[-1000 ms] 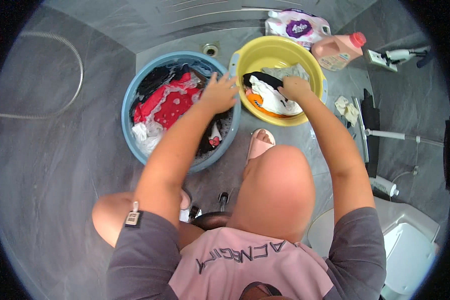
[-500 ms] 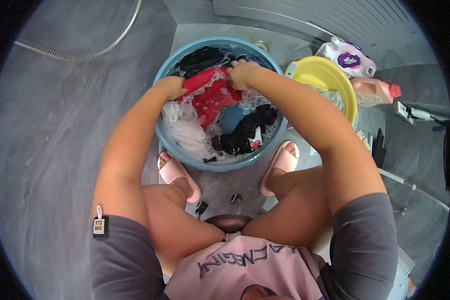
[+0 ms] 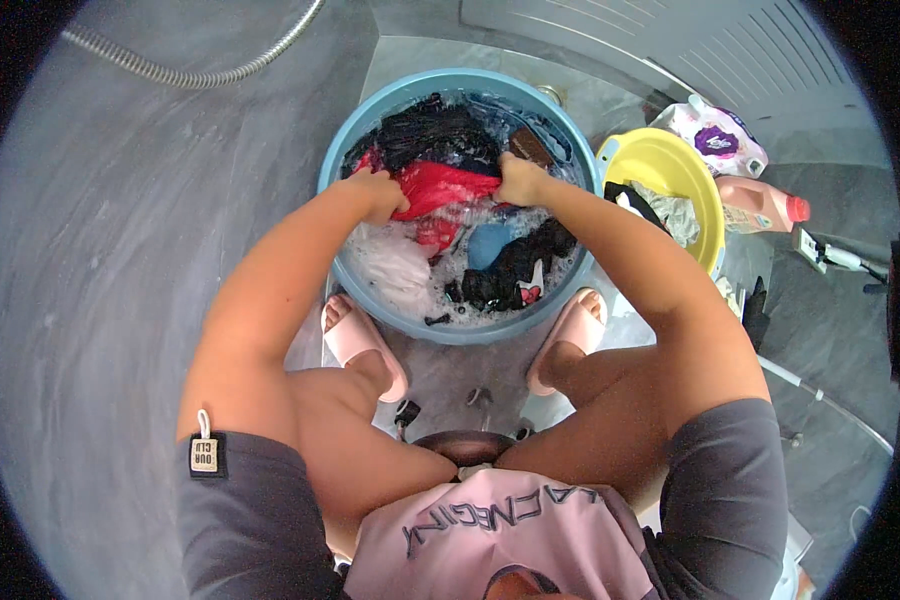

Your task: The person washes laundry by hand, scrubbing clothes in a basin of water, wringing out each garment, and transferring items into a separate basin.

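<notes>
A wide blue basin (image 3: pixel 457 333) of sudsy water stands on the floor between my feet, full of wet clothes. My left hand (image 3: pixel 377 194) is closed on the left side of a red garment (image 3: pixel 448 188), and my right hand (image 3: pixel 520 180) grips its right end, so the cloth is stretched between them at the water's surface. Dark clothes (image 3: pixel 428 130) float behind it. Nearer me lie a white garment (image 3: pixel 398 268) on the left, a blue cloth (image 3: pixel 488 243) in the middle and a black piece (image 3: pixel 522 265) on the right.
Right of the basin is a yellow tub (image 3: pixel 712 205) holding dark and pale cloth. Beyond it stand a white and purple package (image 3: pixel 715 140) and a pink bottle (image 3: pixel 760 205) with a red cap. A metal shower hose (image 3: pixel 200 78) hangs at the upper left.
Both hands have drawn nearer to me, pulling the red garment taut into a narrower strip. More of the dark clothes behind it now show. The view has shifted slightly.
</notes>
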Motion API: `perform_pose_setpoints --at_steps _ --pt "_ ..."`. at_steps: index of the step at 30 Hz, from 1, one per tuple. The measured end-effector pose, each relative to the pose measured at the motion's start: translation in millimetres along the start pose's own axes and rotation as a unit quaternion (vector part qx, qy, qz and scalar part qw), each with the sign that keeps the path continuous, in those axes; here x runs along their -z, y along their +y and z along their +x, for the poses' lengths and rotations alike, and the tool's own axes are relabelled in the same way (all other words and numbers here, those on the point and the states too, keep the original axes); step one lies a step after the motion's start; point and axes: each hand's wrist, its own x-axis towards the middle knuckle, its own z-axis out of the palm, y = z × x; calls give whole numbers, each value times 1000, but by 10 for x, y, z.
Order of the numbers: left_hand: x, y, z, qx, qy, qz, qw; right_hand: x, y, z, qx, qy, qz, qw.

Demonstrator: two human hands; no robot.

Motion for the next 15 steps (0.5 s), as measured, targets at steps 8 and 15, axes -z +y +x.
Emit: perform_pose_setpoints --at_steps 8,15 --pt "328 352 -361 82 -56 122 988 525 -511 -604 132 86 31 987" --pt "824 661 -980 -119 333 -428 831 1028 -899 -1323 331 218 204 895"
